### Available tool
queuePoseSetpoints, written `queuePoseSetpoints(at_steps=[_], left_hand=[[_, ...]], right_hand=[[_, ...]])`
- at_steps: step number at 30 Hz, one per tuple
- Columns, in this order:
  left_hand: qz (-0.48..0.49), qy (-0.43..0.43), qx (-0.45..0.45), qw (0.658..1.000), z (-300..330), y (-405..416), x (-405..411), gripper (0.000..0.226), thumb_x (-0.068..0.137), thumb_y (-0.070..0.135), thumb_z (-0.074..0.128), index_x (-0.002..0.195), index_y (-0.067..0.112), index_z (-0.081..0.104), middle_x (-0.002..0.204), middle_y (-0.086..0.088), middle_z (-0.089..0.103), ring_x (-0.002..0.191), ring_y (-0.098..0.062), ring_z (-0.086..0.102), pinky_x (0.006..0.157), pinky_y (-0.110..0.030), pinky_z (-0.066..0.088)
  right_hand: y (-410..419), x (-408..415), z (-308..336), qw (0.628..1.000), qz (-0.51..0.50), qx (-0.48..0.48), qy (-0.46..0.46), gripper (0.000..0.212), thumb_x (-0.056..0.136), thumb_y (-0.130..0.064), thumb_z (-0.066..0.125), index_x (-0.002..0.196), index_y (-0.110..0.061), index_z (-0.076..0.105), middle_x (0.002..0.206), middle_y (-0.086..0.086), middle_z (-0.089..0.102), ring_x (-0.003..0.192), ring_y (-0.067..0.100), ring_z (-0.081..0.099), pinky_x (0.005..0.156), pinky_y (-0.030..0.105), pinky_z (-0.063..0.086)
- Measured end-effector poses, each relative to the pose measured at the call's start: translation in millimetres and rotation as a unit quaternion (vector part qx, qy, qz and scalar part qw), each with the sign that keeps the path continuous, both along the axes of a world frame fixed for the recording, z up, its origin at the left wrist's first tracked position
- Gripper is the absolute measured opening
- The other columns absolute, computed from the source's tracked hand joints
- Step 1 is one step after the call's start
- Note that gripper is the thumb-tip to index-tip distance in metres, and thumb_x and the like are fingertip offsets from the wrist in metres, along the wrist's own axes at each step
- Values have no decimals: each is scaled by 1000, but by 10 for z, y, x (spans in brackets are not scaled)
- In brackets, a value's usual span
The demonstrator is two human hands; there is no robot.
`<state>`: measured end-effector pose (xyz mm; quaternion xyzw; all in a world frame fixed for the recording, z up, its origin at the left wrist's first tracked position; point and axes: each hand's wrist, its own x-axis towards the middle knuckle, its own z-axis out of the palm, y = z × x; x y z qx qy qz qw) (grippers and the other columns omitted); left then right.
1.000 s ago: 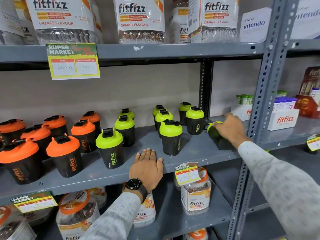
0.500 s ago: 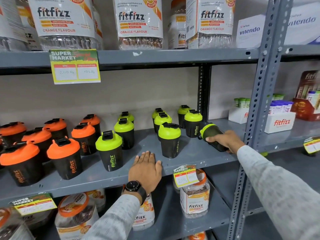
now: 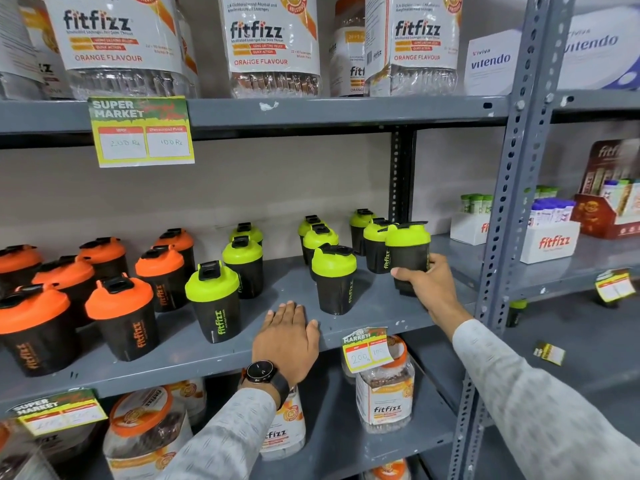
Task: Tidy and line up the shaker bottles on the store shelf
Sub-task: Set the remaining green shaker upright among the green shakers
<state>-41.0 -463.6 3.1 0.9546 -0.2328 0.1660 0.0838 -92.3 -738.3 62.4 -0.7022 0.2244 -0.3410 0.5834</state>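
Note:
Black shaker bottles stand on the grey middle shelf [image 3: 374, 310]: several with orange lids [image 3: 119, 317] on the left, several with green lids [image 3: 213, 299] in loose rows to the right. My right hand [image 3: 426, 289] grips one green-lidded shaker [image 3: 408, 249] around its lower body, holding it upright near the shelf's right end, beside two other green shakers [image 3: 375, 245]. My left hand [image 3: 285, 336] lies flat, palm down, on the shelf's front edge, in front of a green shaker [image 3: 334, 277]. A black watch sits on that wrist.
A perforated grey upright [image 3: 512, 209] rises just right of my right hand. Large fitfizz jars [image 3: 273, 46] fill the shelf above; jars [image 3: 384, 396] stand on the shelf below. Price tags [image 3: 142, 131] hang from the shelf edges. Boxes of tubes [image 3: 550, 237] sit in the bay to the right.
The green shaker in my right hand was lying tilted on its side; it now stands upright, shifted slightly left toward the other green bottles. My left hand has stayed flat on the shelf.

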Motion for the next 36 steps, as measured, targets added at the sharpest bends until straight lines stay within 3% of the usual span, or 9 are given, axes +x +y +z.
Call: queuePoseSetpoints(at_steps=[2,4,15,20,23,26,28,31,36], left_hand=[[0,2,2,1000,-5,1,5,65,103,48,14,155,14,31,163,-7,31,151,-21,25,125,-37,12],[-1,4,3,1000,-5,3,11,65,103,49,14,155,14,31,163,-7,31,151,-21,25,125,-38,11],[-3,-3,4,1000,-8,5,14,66,103,49,12,156,14,30,163,-8,30,151,-22,25,125,-39,12],[-14,-2,-9,1000,-6,27,10,69,101,51,10,156,14,31,163,-8,32,151,-23,26,125,-39,13],[-34,-6,-100,994,38,45,-46,60,102,50,26,151,18,40,158,-6,41,145,-23,38,120,-38,27],[-29,-28,-349,936,93,-23,-223,48,93,41,48,134,20,63,135,-6,65,120,-24,63,102,-40,49],[-7,-19,-516,856,128,-192,-390,35,91,30,60,124,21,68,115,-2,73,101,-19,69,92,-44,55],[8,50,-656,753,221,-581,-656,43,87,15,73,127,23,61,112,2,66,101,-12,64,93,-41,53],[66,-14,-651,756,286,-1254,-747,79,75,13,83,141,23,42,130,3,44,122,-14,46,99,-26,35]], right_hand=[[80,-33,-53,999,-16,-41,12,70,68,-21,94,125,-15,53,108,-2,67,93,19,65,65,15,48],[113,-21,-132,996,-23,-82,26,75,71,-25,93,131,-13,48,112,-2,62,98,21,59,79,25,43],[207,-57,-312,984,-57,-147,83,74,72,-49,88,119,-20,38,118,13,65,120,42,55,91,49,50],[224,-160,-321,982,-49,-160,88,111,62,-61,88,147,-21,29,137,9,63,131,41,54,103,55,50],[233,-320,-328,985,-38,-157,61,110,74,-43,89,159,-24,22,146,4,58,135,28,54,111,48,44],[138,-446,-391,981,-64,-184,18,83,81,-27,86,151,-24,41,142,4,59,134,25,53,112,51,43],[40,-464,-409,981,-62,-184,-9,72,82,-20,86,144,-22,49,134,2,61,129,22,56,111,51,45],[-104,-418,-349,985,-36,-167,-38,75,81,-15,87,145,-21,48,136,1,59,128,19,55,114,44,44],[-358,-276,-265,991,31,-128,-26,98,77,-18,91,157,-19,34,151,7,50,140,23,46,115,41,38]])
